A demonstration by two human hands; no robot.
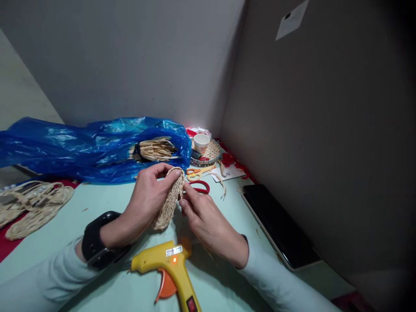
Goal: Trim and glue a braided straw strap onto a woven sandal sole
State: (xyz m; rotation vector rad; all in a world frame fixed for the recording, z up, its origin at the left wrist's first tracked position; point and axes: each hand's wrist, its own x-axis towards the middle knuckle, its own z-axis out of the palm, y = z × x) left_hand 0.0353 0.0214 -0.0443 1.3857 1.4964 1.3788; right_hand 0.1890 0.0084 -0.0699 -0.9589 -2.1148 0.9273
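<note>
Mat (169,197), an oval of braided straw, is held on edge just beyond the glue gun (172,266), its lower end close to the table (97,199). It is gripped by the left hand (147,197), whose fingers are curled round its far side and top. Its nearer edge is pinched by the fingertips of the right hand (204,221), which is otherwise half closed. A dark watch (95,238) is worn on the left wrist, left of the gun.

The yellow gun is laid nearest the camera, with an orange trigger and a small lit orange lamp. A white label (173,250) is stuck on its body; the print is too small to be read.

Beyond the gun, past the mat, red scissors (199,186) and orange scissors (196,172) are laid flat. Further beyond, a white cup (201,142) is stood in a woven tray (212,151). Beyond and left of the gun a blue bag (91,145) is spread, with straw strips (156,149) seen in its mouth. Far left of the gun, braided rope (32,203) is piled. Right of the gun a dark tablet (279,225) is laid by the wall. High on that wall a paper (291,19) is stuck, its writing unreadable
</note>
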